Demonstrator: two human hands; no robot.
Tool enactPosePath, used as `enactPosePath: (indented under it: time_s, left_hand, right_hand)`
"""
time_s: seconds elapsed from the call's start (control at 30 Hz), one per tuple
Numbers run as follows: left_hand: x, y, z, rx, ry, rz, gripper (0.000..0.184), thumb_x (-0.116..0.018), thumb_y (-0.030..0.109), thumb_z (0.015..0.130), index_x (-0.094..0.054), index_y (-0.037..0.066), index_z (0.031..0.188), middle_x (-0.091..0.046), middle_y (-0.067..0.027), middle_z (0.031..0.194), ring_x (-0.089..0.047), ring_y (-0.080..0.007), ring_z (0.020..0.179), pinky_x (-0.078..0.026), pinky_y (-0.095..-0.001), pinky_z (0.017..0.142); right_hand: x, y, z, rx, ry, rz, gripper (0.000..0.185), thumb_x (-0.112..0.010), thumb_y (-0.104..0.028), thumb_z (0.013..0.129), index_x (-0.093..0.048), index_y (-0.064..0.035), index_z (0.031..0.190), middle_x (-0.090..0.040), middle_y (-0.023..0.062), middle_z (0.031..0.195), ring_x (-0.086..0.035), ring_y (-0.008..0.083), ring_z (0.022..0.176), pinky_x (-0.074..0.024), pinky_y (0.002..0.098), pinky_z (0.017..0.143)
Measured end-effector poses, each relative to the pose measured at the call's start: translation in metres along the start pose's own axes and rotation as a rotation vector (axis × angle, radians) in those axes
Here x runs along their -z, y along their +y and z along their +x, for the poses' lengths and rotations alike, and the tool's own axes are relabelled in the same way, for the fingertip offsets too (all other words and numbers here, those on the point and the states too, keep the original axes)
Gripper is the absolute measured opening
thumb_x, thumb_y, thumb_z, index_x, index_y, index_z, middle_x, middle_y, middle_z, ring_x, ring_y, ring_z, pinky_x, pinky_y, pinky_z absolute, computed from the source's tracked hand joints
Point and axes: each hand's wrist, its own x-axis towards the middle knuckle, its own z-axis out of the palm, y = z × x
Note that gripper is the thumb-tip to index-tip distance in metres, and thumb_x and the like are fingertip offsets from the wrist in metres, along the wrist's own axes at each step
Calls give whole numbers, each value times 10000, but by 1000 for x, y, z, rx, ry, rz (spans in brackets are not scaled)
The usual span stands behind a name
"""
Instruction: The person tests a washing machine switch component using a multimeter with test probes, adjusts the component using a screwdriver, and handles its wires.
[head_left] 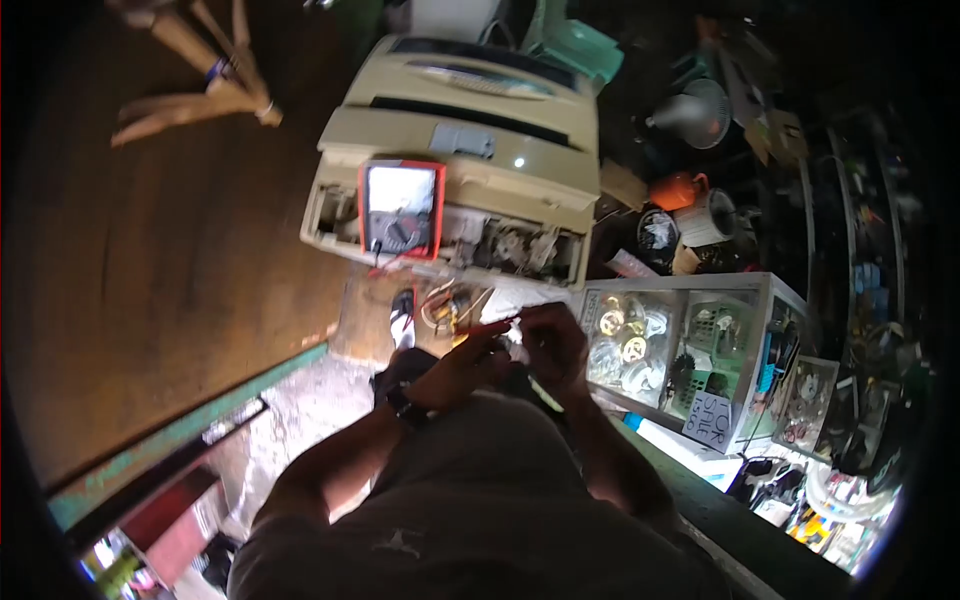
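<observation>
My left hand point(462, 368), with a dark watch on its wrist, is closed around a slim red test probe point(490, 328) that points to the right. Close to its tip, the fingers of my right hand point(556, 346) are pinched together; whatever is between them is too small and dark to make out. Both hands are in front of my body. Beyond them a red-framed multimeter point(402, 208) leans against an opened beige machine that looks like a printer point(460, 150), a red lead point(390, 266) at its lower edge.
Wires and small parts point(450, 308) lie beyond my hands. To the right stands a glass display case point(690, 350) with reels or discs inside and a "for sale" sign point(708, 418). A brown wooden surface point(170, 270) fills the left. An orange container point(678, 190) sits among clutter.
</observation>
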Motion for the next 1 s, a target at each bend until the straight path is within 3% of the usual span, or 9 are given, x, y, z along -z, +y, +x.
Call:
enactPosePath:
  time_s: [0.03,0.07,0.17,0.23,0.4,0.7,0.8,0.93,1.0]
  left_hand:
    - [6,9,8,15,-96,-214,518,-588,329,1091,-465,45,1507,-641,-49,1163,-627,-125,971,-537,-319,830]
    - [1,13,8,-13,-1,-185,482,-570,371,1098,-515,39,1442,-648,-47,1089,-626,-117,920,-528,-302,797]
    - [7,-5,22,-34,28,-116,396,-591,329,1093,-553,39,1360,-659,-35,1007,-632,-117,889,-530,-297,793]
    - [5,-7,27,-216,86,-212,312,-624,260,1079,-573,43,1298,-672,-39,962,-634,-120,863,-532,-298,784]
    - [-5,0,37,-222,216,-248,241,-659,177,1052,-635,-6,1207,-716,-81,1076,-726,-192,1000,-610,-362,905]
    - [-6,-5,53,-100,240,-203,277,-616,218,1076,-647,-9,1230,-722,-130,1175,-708,-235,1115,-575,-394,1008]
    - [-3,-15,59,-101,219,-168,282,-612,236,1079,-643,-3,1225,-729,-127,1156,-709,-227,1105,-573,-393,1002]
    - [3,-13,74,-85,206,-241,300,-606,274,1082,-639,-1,1196,-729,-114,1131,-706,-208,1072,-560,-383,1001]
    - [9,-18,90,-191,314,-74,239,-589,215,1083,-677,-6,1113,-732,-69,1053,-693,-142,987,-560,-322,920]
  right_hand:
    - [-1,-6,0,19,11,8,184,-692,58,879,-692,-21,1045,-672,141,1114,-677,215,1004,-559,327,865]
    - [-4,-12,-2,25,19,19,183,-701,58,871,-695,-25,1035,-681,141,1118,-687,219,998,-564,330,847]
    - [-6,-19,-4,54,56,-38,176,-700,61,865,-697,-24,1019,-700,150,1077,-700,255,1001,-563,344,843]
    - [-5,-20,-2,168,53,-178,185,-707,62,846,-698,-27,1007,-711,150,1026,-700,292,988,-554,369,852]
    - [-8,-16,-3,195,139,-163,174,-694,72,836,-683,-31,975,-707,138,1004,-671,291,989,-540,386,821]
    - [7,14,-5,249,104,-133,213,-674,108,849,-679,-25,1016,-701,147,1052,-686,272,992,-559,357,854]
    - [10,22,-10,236,76,-140,234,-655,134,887,-668,-16,1066,-680,147,1114,-675,224,1031,-559,320,887]
    - [13,15,-13,30,118,42,220,-621,114,955,-613,-9,1137,-669,106,1056,-684,190,971,-555,313,859]
    - [19,34,-8,-37,120,64,213,-612,106,972,-599,-10,1150,-665,97,1043,-688,182,945,-555,315,843]
